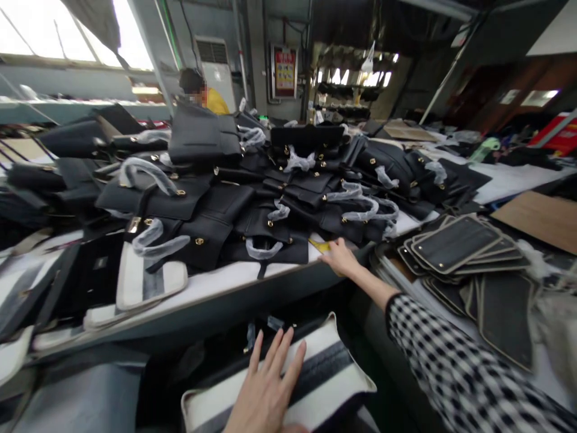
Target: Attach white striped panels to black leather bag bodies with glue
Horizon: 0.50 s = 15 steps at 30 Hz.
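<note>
My left hand [269, 385] lies with fingers stretched out on a white handbag [336, 346] with a dark stripe, which rests low in front of me. Beyond it, my right hand [340, 257] reaches to the edge of the table [288, 278]. Its fingers are closed on the end of a small yellow object [319, 245], too blurred to name more exactly. Just left of that hand are black handbags [265, 231] with gold fittings and plastic-wrapped handles [265, 249].
Black handbags pile across the table. Another white striped bag [153, 273] lies at its left front. Dark flat panels with pale edges [464, 243] are stacked at right, beside a brown board [541, 219]. A person in yellow [216, 101] is behind the pile.
</note>
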Each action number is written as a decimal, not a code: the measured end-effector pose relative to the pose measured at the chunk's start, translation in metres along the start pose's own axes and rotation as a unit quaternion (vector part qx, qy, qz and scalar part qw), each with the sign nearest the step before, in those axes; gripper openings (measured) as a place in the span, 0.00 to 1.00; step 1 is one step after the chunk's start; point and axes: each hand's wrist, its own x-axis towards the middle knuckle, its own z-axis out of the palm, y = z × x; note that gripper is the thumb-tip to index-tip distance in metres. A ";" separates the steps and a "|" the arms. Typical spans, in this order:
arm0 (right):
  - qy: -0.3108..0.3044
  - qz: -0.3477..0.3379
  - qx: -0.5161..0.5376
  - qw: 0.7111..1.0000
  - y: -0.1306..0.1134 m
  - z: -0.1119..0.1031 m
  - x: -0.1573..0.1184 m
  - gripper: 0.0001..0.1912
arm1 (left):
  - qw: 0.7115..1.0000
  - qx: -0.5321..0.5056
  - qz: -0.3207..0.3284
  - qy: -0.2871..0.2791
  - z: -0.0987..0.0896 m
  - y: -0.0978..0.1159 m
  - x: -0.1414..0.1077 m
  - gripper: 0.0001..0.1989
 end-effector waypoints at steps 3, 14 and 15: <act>-0.072 0.025 0.024 0.997 0.004 0.001 0.008 0.17 | 0.990 -0.105 -0.003 -0.098 -0.018 0.005 0.028 0.59; -0.125 0.296 0.323 0.890 0.034 0.014 -0.179 0.15 | 0.954 -0.225 0.181 -0.079 -0.001 0.014 0.091 0.52; -0.135 0.314 0.368 0.865 0.022 0.026 -0.197 0.17 | 0.947 -0.237 0.197 -0.092 -0.001 0.014 0.096 0.50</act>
